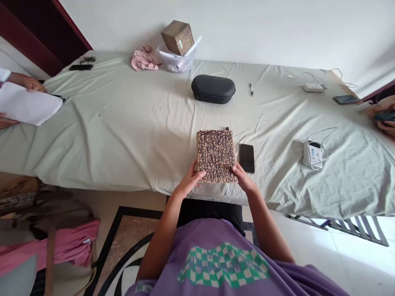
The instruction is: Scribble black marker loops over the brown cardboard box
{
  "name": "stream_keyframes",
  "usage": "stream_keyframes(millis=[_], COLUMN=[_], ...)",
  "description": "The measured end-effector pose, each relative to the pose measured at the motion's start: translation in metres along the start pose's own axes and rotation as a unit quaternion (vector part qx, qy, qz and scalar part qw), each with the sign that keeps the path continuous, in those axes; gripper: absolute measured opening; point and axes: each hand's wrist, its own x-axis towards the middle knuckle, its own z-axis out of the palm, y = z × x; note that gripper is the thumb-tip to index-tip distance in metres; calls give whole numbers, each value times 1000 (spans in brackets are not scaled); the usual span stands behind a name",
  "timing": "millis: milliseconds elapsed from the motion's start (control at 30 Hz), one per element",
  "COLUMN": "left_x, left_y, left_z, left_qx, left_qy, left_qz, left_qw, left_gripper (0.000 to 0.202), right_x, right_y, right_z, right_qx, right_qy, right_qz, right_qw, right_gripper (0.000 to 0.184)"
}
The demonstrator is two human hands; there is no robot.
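L hand [189,179] and R hand [243,177] both hold the brown square [216,156] w/ black loops all over it. L hand's grip is at the square's 8 o'clock, R hand's at 4 o'clock, thumbs on top. The square is by the near edge of the cloth-topped counter [138,119]; can't tell if it touches. Use the square as the clock's mid. A black phone [247,158] lies just beside it at 3 o'clock, w/ a white box [315,155] and cord farther out. A black case [213,89] sits at 12 o'clock, a pen [251,89] at approx. 1. Another person's hands [32,84] hold white paper [31,105] b/w 9 and 10 o'clock. Way back at 11 o'clock, a see-thru tub [184,63] has a cardboard box [177,37] on top, w/ pink cloth [144,58] beside it.
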Motion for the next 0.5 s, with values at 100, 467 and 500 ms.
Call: stream_keyframes(millis=[100, 467, 500], left_x=[-11, -12, -11], left_y=[15, 20, 20], left_z=[4, 5, 5], left_qx=[17, 76, 82], left_qy=[2, 38, 43], left_qz=[-34, -65, -61], left_qw=[999, 994, 994], left_gripper=[98, 94, 95], right_x=[0, 0, 1], right_y=[11, 15, 18], right_z=[0, 11, 13], right_qx=[47, 96, 101], right_qy=[-29, -2, 9], right_qz=[24, 58, 50], right_qw=[998, 994, 994], right_gripper=[78, 79, 80])
